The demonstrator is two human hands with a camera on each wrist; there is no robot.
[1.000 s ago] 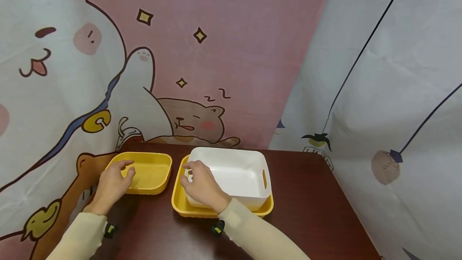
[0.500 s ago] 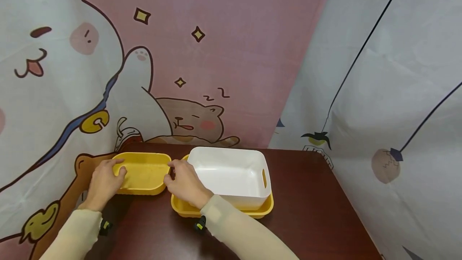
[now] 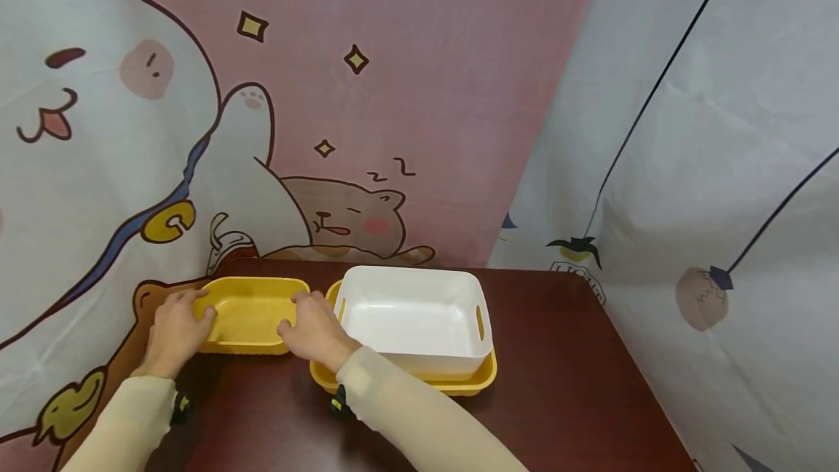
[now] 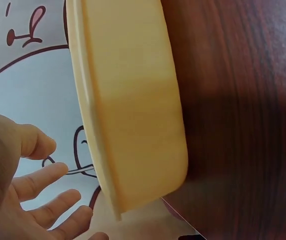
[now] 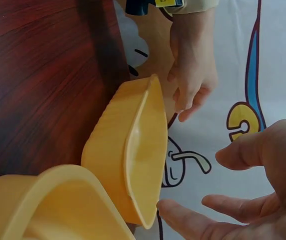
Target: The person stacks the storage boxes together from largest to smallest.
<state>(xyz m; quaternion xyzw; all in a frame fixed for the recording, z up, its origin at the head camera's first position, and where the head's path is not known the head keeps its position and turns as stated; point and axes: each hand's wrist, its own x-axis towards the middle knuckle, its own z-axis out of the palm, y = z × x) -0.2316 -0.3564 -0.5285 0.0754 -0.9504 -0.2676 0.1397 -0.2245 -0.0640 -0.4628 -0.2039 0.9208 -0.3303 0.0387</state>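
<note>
A small yellow basin (image 3: 252,315) stands at the left of the dark table. My left hand (image 3: 173,333) hovers at its left end, fingers relaxed and parted. In the left wrist view that hand (image 4: 38,185) shows a gap between fingertips and basin rim. Over the basin's right end is my right hand (image 3: 317,330), thumb and fingers apart. In the right wrist view an index fingertip (image 5: 165,206) lies close to the basin's rim; whether it touches cannot be told. Neither hand holds anything.
Just right of the small basin, a white bin (image 3: 413,319) with handle slots sits inside a larger yellow basin (image 3: 472,384). The brown table (image 3: 564,384) meets a printed cloth backdrop (image 3: 452,108) behind and at both sides.
My right hand has moved left from over the white bin's left end to the small yellow basin's right end. The left hand has shifted slightly left. The containers stay put.
</note>
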